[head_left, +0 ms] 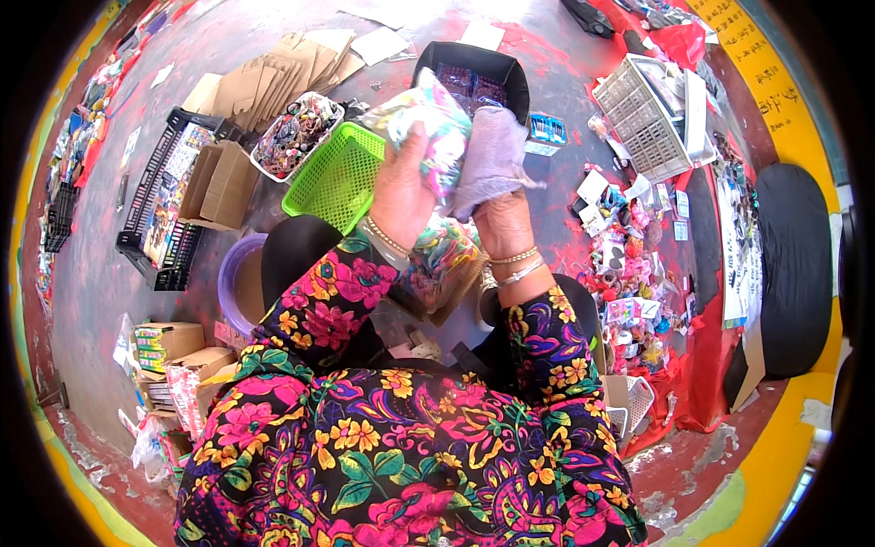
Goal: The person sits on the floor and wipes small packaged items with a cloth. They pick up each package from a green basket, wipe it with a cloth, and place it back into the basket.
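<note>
Lavender-grey cloth [493, 155] covers the nearer right hand [507, 223] (fingers hidden; whether they grip, I cannot tell), its long axis pointing away from the body; just leftward, the left hand [404, 191] grips a multicoloured bag [444, 123].

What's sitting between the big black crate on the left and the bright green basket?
In the head view, an open cardboard box and part of a white basket lie between the black crate and the green basket.
</note>
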`<action>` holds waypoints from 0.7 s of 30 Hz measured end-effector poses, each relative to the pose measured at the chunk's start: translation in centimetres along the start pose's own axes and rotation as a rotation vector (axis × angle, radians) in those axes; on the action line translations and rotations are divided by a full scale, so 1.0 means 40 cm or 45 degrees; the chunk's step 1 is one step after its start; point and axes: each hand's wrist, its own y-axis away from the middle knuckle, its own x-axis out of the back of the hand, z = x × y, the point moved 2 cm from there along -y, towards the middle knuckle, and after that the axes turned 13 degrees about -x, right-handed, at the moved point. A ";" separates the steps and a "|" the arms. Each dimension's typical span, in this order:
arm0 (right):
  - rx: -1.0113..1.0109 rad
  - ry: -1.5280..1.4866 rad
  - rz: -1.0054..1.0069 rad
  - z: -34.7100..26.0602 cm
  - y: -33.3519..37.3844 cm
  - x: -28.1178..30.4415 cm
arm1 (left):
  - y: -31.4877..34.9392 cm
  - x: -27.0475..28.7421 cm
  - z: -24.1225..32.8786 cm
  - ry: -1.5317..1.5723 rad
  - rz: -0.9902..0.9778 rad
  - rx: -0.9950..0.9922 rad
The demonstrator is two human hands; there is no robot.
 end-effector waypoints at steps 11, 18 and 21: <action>0.010 0.270 -0.040 -0.150 -0.056 0.064 | -0.018 0.004 0.056 0.343 -0.287 0.699; 0.482 1.652 -0.273 -0.204 -0.002 0.000 | -0.010 0.000 0.057 -0.374 -0.590 0.870; 0.323 1.454 -0.258 -0.203 0.003 0.013 | 0.005 -0.017 0.061 -0.407 -0.610 1.028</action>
